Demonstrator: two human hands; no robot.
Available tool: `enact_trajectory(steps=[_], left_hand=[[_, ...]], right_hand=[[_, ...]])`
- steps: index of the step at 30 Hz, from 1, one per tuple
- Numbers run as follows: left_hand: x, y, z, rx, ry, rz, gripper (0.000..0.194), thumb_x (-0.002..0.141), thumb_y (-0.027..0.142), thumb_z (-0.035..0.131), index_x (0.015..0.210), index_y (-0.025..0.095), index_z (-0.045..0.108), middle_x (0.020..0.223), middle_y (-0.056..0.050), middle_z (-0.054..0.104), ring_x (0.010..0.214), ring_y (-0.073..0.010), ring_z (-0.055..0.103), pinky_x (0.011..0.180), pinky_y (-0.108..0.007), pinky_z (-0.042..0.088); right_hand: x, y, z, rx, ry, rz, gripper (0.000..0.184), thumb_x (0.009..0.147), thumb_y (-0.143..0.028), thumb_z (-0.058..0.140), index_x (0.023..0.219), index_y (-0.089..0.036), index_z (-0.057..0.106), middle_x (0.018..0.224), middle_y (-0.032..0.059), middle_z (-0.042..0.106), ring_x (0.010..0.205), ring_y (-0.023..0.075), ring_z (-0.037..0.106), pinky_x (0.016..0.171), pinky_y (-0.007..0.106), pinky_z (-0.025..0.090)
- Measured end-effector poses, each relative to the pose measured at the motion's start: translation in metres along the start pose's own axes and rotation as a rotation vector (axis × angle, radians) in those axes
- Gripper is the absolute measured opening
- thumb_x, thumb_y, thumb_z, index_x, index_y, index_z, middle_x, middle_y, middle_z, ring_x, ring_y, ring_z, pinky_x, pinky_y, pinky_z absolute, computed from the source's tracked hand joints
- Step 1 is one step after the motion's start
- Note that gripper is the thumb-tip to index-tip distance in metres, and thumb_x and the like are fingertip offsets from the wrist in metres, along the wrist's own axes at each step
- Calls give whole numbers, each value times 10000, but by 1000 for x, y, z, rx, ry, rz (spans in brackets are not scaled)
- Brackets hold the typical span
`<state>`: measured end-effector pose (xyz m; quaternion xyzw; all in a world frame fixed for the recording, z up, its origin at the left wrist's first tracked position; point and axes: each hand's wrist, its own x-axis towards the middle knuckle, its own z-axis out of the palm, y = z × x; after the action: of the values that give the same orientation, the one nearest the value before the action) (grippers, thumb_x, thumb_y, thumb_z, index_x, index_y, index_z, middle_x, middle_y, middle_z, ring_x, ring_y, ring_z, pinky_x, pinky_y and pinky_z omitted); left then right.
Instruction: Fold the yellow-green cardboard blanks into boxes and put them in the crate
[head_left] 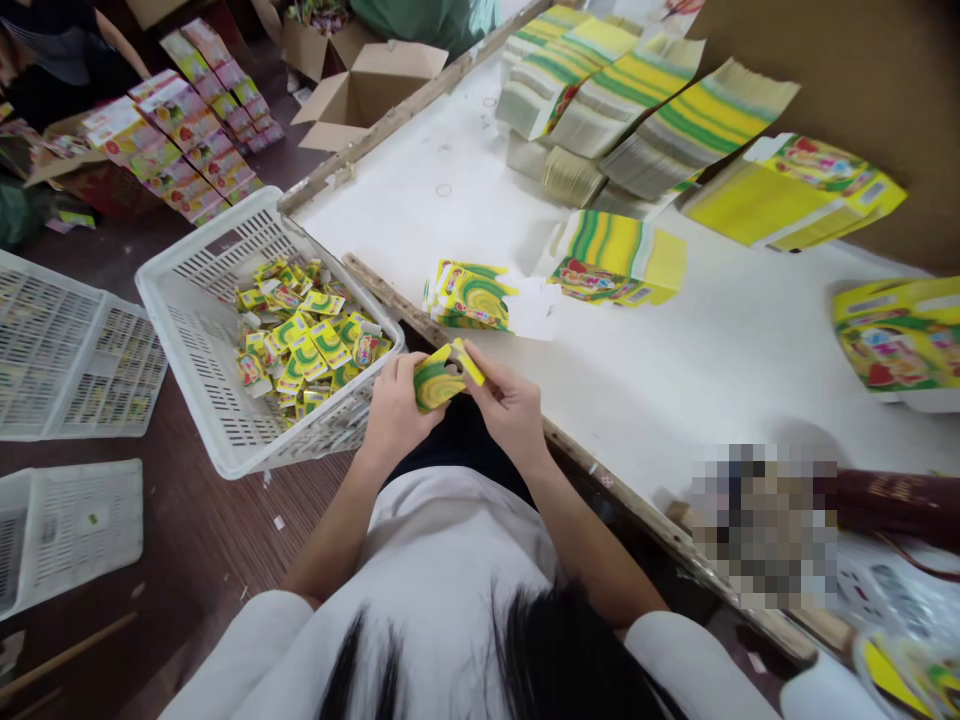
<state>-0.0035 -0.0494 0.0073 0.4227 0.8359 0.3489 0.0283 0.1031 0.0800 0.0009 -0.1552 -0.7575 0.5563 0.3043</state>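
Between my two hands, in front of my body, is a small yellow-and-green carton (pixel 436 380). My left hand (pixel 396 408) wraps around its left side. With thumb and fingers, my right hand (pixel 511 402) pinches the carton's upper right end, where a yellow flap stands raised beside a dark gap. On the table just beyond my hands lies a short stack of flat cartons (pixel 472 297) with white flaps to the right. Left of my hands, a white plastic basket (pixel 176 235) holds many small yellow-green cartons (pixel 304 345).
The white table (pixel 622 390) has a wooden edge. Bundles of flat cartons (pixel 652 110) and a carton block (pixel 619 255) stand farther back. Other white crates (pixel 67 350) are on the floor at left, near an open cardboard box (pixel 382 85), stacked colourful boxes (pixel 169 140) and another person (pixel 67 50).
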Motion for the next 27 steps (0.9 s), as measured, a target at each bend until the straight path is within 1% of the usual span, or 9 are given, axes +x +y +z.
enact_trajectory(steps=[2, 5, 7, 11, 15, 17, 20, 23, 27], left_hand=[[-1, -1, -6, 4, -11, 10, 532, 725, 269, 759, 1188, 201, 505, 1130, -104, 645, 1059, -286, 631, 934, -447, 509], [-1, -1, -16, -8, -19, 34, 493, 742, 309, 766, 1170, 206, 544, 1117, -89, 687, 1019, -262, 661, 914, -409, 519], [1, -1, -22, 1, -52, 51, 493, 733, 323, 780, 1166, 218, 568, 1116, -73, 707, 1015, -251, 676, 914, -392, 522], [6, 1, -27, 46, -105, 103, 546, 689, 306, 806, 1180, 216, 587, 1111, -66, 728, 1017, -250, 692, 906, -375, 531], [10, 3, -24, 109, -66, 140, 509, 710, 283, 775, 1174, 198, 583, 1113, -85, 727, 1021, -267, 690, 909, -394, 529], [11, 3, -23, 102, -51, 133, 511, 709, 268, 771, 1176, 197, 577, 1117, -86, 724, 1021, -265, 688, 911, -393, 528], [9, 6, -23, 48, -56, 115, 501, 740, 310, 765, 1186, 201, 565, 1113, -83, 717, 1005, -253, 687, 898, -383, 533], [8, 10, -20, 58, -62, 109, 490, 781, 361, 745, 1202, 194, 557, 1129, -99, 707, 1019, -262, 683, 904, -395, 533], [6, 4, -17, 109, -79, 94, 500, 764, 328, 759, 1202, 191, 561, 1126, -102, 706, 1032, -279, 677, 919, -416, 530]], right_hand=[[0, 4, -2, -47, -63, -60, 412, 955, -235, 578, 1356, -316, 631, 1333, 41, 682, 1180, 218, 674, 997, 360, 563], [0, 8, -9, -131, -186, -139, 336, 960, -229, 573, 1253, -330, 703, 1325, 51, 677, 1180, 218, 669, 998, 372, 557], [3, 9, -16, -127, -264, -155, 315, 959, -212, 573, 1209, -325, 726, 1288, 59, 688, 1149, 208, 679, 981, 366, 562], [10, 7, -27, -75, -459, -133, 345, 926, -209, 629, 1231, -346, 713, 1244, 41, 701, 1109, 203, 691, 970, 362, 565], [13, 5, -26, -85, -371, -92, 311, 917, -222, 632, 1179, -348, 742, 1308, 27, 678, 1157, 219, 673, 1009, 377, 546], [13, 5, -24, -52, -368, -77, 322, 908, -251, 651, 1207, -341, 730, 1360, 26, 650, 1221, 235, 641, 1056, 393, 521], [12, 6, -23, 66, -387, 16, 546, 903, -321, 663, 1436, -331, 545, 1444, 41, 589, 1309, 257, 581, 1096, 428, 499], [11, 6, -18, 149, -346, 142, 722, 902, -356, 642, 1557, -280, 348, 1475, 88, 554, 1286, 274, 597, 1024, 434, 554], [9, 6, -7, 87, -316, 194, 710, 883, -369, 649, 1525, -231, 382, 1441, 133, 572, 1219, 283, 632, 991, 446, 565]])
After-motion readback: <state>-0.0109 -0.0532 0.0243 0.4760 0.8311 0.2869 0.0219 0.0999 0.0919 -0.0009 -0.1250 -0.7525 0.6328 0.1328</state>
